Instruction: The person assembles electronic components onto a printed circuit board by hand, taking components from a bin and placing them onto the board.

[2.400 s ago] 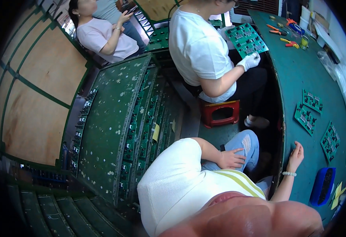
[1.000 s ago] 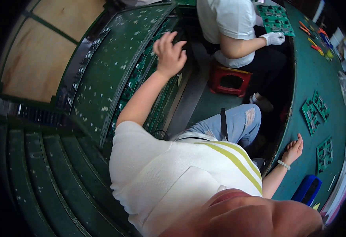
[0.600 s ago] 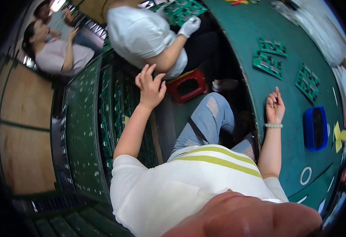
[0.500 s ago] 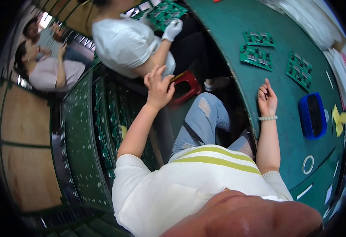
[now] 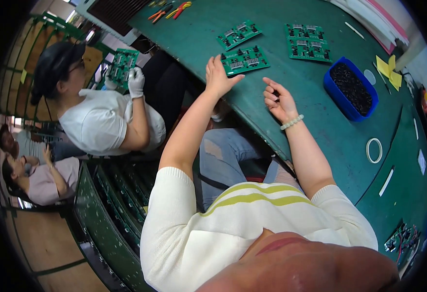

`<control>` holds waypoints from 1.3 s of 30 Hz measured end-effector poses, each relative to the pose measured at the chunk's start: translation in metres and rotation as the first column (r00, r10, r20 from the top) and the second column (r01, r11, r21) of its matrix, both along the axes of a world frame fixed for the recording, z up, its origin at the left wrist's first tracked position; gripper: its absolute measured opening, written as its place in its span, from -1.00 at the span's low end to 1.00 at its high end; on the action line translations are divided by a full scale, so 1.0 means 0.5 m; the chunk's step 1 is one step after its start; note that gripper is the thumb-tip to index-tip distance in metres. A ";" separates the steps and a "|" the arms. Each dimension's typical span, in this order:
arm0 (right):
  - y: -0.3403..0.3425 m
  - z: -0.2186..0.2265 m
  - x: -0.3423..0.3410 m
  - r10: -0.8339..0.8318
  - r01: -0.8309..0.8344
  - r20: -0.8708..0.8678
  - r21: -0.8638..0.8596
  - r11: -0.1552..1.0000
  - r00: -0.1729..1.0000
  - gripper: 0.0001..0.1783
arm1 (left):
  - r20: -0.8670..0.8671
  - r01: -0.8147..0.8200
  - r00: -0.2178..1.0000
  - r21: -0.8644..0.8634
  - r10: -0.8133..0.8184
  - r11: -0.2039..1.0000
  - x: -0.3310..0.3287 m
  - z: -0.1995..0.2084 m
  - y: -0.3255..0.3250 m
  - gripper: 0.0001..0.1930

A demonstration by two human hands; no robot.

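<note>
My left hand (image 5: 218, 79) is open at the near-left edge of a green circuit board (image 5: 252, 61), thumb and fingers spread. Whether its fingertips touch the board I cannot tell. To the right, my right hand (image 5: 280, 103) is over the table, its index finger extended and the other fingers curled. Something small and black shows among those curled fingers, probably a small part. Behind the first board lies another green circuit board (image 5: 240, 34). Two more sit together farther right, a rear board (image 5: 305, 31) and a front board (image 5: 311, 50). Black components and small displays stand on them.
Right of my right hand stands a blue bin (image 5: 327, 82) full of small black parts. Tape roll (image 5: 368, 152), yellow paper (image 5: 393, 73) and pliers (image 5: 178, 10) lie on the green table (image 5: 291, 82). At left, a gloved co-worker (image 5: 111, 119) holds a circuit board (image 5: 122, 68). Racked boards (image 5: 111, 194) stand below.
My view has turned toward the table. My left hand has gone from beside the co-worker to the nearest board. The right hand stays over the table, fingers curled.
</note>
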State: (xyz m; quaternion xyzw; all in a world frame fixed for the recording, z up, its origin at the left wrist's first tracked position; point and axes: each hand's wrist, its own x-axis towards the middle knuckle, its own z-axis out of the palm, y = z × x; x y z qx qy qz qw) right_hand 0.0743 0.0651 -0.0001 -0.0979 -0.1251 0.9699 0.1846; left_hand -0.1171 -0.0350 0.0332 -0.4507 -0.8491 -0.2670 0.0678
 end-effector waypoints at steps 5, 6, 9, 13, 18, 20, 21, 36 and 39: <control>-0.009 0.003 -0.004 0.051 -0.054 0.051 0.056 0.997 0.997 -0.70 | 0.106 0.005 0.994 -0.149 0.011 0.989 -0.035 -0.002 0.078 -0.01; -0.010 0.001 -0.006 0.061 -0.064 0.058 0.049 0.997 0.996 -0.70 | 0.111 -0.009 0.994 -0.142 0.025 0.990 -0.031 -0.006 0.088 -0.04; -0.011 0.006 -0.005 0.068 -0.076 0.099 0.079 0.994 0.993 -0.71 | 0.117 0.004 0.993 -0.076 0.005 0.997 -0.017 -0.015 0.112 -0.11; -0.010 0.014 -0.004 0.067 -0.076 0.110 0.081 0.994 0.992 -0.71 | 0.090 0.122 0.990 -0.138 -0.110 0.983 -0.048 0.003 0.107 -0.20; -0.011 0.017 -0.008 0.082 -0.090 0.105 0.072 0.993 0.991 -0.71 | -0.043 0.523 0.808 -0.407 -0.588 0.749 -0.142 0.070 0.086 -0.47; -0.009 0.013 -0.008 0.075 -0.083 0.108 0.071 0.994 0.991 -0.72 | -0.273 0.434 0.719 -0.542 -0.640 0.719 -0.146 0.087 0.101 -0.47; -0.010 0.012 -0.009 0.076 -0.084 0.109 0.075 0.994 0.991 -0.72 | -0.365 0.444 0.699 -0.452 -0.615 0.773 -0.136 0.094 0.112 -0.47; -0.008 0.013 -0.003 0.091 -0.100 0.121 0.074 0.992 0.988 -0.73 | 0.047 0.132 0.991 -0.505 -0.126 0.853 -0.210 0.061 0.273 -0.40; -0.005 0.016 -0.003 0.086 -0.096 0.132 0.069 0.993 0.988 -0.72 | 0.046 0.087 0.996 -0.490 -0.074 0.867 -0.240 0.059 0.235 -0.45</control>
